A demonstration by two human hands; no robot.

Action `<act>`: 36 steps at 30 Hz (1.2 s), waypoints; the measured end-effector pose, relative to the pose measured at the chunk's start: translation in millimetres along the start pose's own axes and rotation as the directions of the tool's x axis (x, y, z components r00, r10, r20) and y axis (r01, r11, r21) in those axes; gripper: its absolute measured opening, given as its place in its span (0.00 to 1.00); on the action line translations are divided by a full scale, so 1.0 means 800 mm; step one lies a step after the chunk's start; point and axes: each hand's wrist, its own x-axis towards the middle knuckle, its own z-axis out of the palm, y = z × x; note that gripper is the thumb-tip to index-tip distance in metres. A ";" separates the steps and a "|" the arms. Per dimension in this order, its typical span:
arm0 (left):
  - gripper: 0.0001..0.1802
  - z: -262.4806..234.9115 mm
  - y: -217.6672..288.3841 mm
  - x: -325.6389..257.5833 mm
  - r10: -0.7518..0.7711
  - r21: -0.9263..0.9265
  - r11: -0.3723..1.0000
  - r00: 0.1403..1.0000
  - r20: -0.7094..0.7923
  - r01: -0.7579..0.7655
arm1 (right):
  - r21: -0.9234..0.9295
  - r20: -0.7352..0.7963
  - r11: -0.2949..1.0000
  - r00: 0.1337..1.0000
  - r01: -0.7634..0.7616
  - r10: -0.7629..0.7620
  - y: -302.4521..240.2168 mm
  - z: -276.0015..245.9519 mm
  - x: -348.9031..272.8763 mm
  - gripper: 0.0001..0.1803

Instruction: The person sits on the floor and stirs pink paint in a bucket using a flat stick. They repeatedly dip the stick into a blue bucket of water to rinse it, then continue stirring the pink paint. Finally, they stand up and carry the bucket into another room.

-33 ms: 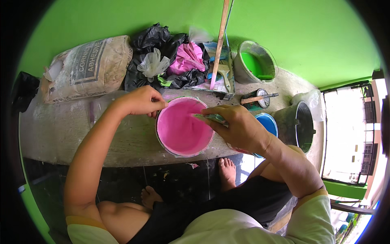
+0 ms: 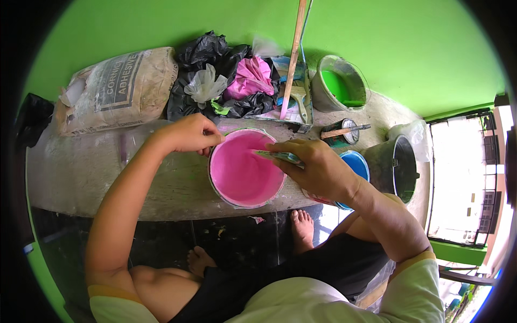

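1. A round white bucket of pink paint is sitting on a dusty grey concrete ledge, filled almost to its rim with smooth pink paint.
2. The left hand is resting on the far-left rim of the pink bucket, fingers curled and pinching the edge.
3. The right hand is reaching over the pink bucket's right rim, closed around a flat paint-smeared tool whose tip is pointing over the pink paint; what kind of tool it is cannot be told.
4. A blue-rimmed bucket is standing just right of the pink bucket, mostly hidden behind the right hand and wrist.
5. A dark empty-looking bucket is standing further right of the pink bucket.
6. A grey bucket of green paint is standing beyond and to the right of the pink bucket, against the green wall.
7. A small round tin with a stick across it is lying between the green bucket and the blue one.
8. A pale printed paper sack is lying on its side, beyond and well left of the pink bucket.
9. Black plastic bags holding a crumpled pink bag are heaped directly beyond the pink bucket, with a long wooden stick leaning there.
10. Compared with the earlier picture, nothing is showing as changed.
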 end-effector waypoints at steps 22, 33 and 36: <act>0.19 -0.005 0.003 0.006 -0.019 0.027 0.999 1.000 0.006 0.019 | 0.137 0.317 0.982 0.934 0.127 -0.165 -0.004 -0.002 0.004 0.23; 0.19 -0.006 0.002 0.014 0.052 0.016 0.998 0.998 0.019 -0.053 | -0.120 0.087 0.985 0.987 -0.125 0.136 0.051 -0.044 -0.017 0.37; 0.19 -0.005 0.006 0.010 0.033 -0.026 0.999 0.999 -0.010 -0.034 | -0.181 0.101 0.969 0.977 -0.166 0.186 0.049 -0.073 -0.022 0.38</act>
